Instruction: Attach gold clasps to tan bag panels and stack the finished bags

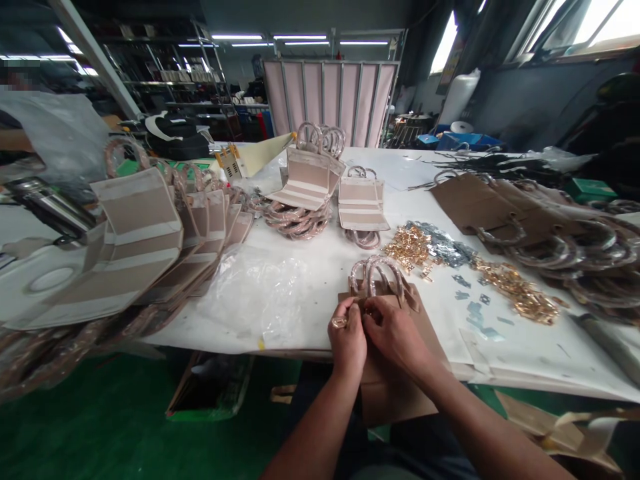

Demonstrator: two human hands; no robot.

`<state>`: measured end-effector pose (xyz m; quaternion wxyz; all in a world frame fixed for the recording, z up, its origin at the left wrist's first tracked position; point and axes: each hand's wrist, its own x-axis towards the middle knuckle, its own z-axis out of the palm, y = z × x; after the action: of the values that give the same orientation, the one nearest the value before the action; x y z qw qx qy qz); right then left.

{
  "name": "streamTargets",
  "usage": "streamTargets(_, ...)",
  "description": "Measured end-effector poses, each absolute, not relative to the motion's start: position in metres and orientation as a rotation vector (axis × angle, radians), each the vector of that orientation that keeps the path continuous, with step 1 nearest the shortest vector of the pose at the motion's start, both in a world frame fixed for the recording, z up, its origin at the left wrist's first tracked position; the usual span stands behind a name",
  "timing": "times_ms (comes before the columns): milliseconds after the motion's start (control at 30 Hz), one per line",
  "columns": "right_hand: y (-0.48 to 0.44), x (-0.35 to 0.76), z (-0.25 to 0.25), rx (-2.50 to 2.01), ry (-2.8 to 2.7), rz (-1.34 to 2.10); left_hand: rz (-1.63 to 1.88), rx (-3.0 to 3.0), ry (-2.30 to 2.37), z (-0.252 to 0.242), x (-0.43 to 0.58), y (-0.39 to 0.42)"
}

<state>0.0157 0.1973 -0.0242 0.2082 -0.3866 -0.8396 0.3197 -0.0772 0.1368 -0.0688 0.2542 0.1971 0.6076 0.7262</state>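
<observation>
A brown handbag (400, 393) leans over the table's front edge, its plastic-wrapped handles (373, 270) pointing away from me. My left hand (349, 337) is closed at the upper edge of the bag, thumb and fingers pinched on it. A small gold-coloured piece (340, 322) shows at its fingers; whether it is held or worn I cannot tell. Close beside it, my right hand (393, 330) is also closed, its fingertips pinched at the same edge. Whatever lies between those fingertips is hidden. Gold metal fittings (409, 247) and grey metal plates (445, 243) lie in piles beyond the bag.
More gold fittings (520, 290) and loose plates (483, 320) lie to the right. Unfolded beige bags (135, 233) are stacked at left, others (307, 177) at centre. Brown bags (530, 213) fill the right side. Clear plastic (260, 287) covers the table (310, 327) near left.
</observation>
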Motion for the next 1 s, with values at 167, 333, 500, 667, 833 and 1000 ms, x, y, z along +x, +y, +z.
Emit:
streamTargets(167, 0.195, 0.017, -0.036, -1.041, -2.174, 0.988, 1.950, 0.613, 1.655, -0.065, -0.080, 0.137)
streamTargets(333, 0.192, 0.022, -0.050, -0.955, -2.079, 0.953, 1.946, 0.619, 1.659, -0.067, -0.082, 0.136)
streamTargets(500, 0.193, 0.023, -0.054, -0.831, -2.062, 0.982, 1.948, 0.604, 1.677, -0.067, -0.082, 0.136)
streamTargets(667, 0.201, 0.012, -0.053, -0.840, -2.068, 0.992, 1.919, 0.642, 1.692, -0.060, -0.081, 0.137)
streamTargets(833, 0.194, 0.020, -0.037, -0.747, -2.001, 1.029, 1.882, 0.588, 1.868, -0.059, -0.090, 0.141)
streamTargets(1000, 0.198, 0.074, -0.030, -0.673, -1.939, 0.973, 1.849, 0.477, 1.833, -0.058, -0.098, 0.152)
